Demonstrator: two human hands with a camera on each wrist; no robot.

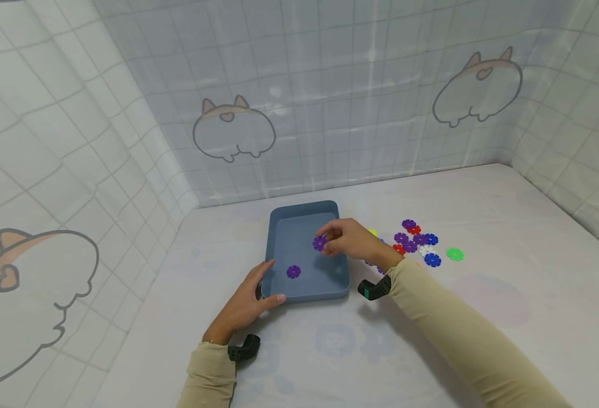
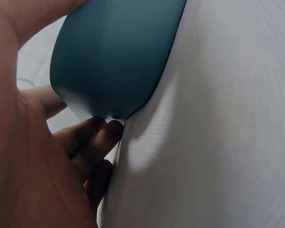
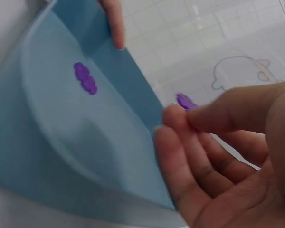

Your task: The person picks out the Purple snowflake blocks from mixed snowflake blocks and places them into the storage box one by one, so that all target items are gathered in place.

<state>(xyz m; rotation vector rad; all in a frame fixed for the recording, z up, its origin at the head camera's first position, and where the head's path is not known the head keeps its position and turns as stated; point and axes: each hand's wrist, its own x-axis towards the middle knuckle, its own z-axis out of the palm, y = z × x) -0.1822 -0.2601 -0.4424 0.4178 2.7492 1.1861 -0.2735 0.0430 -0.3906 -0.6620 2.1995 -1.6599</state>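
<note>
My right hand (image 1: 352,238) pinches a purple snowflake disc (image 1: 319,243) between thumb and fingertips, over the right part of a blue-grey tray (image 1: 306,297). In the right wrist view the pinched disc (image 3: 184,101) is partly hidden by the thumb. A second purple snowflake disc (image 1: 293,272) lies on the tray floor toward the near left. My left hand (image 1: 243,306) holds the tray's near left corner, thumb at the front rim and fingers along the left side. In the left wrist view its fingers (image 2: 97,142) curl in against the tray's outer wall (image 2: 114,61).
Right of the tray lies a loose spread of snowflake discs, several purple (image 1: 410,246), with blue (image 1: 433,260), red (image 1: 413,229), white (image 1: 425,250) and green (image 1: 455,254) ones; the right forearm (image 1: 462,334) hides some. A tile-patterned sheet (image 1: 330,113) stands behind the white tabletop (image 1: 508,226).
</note>
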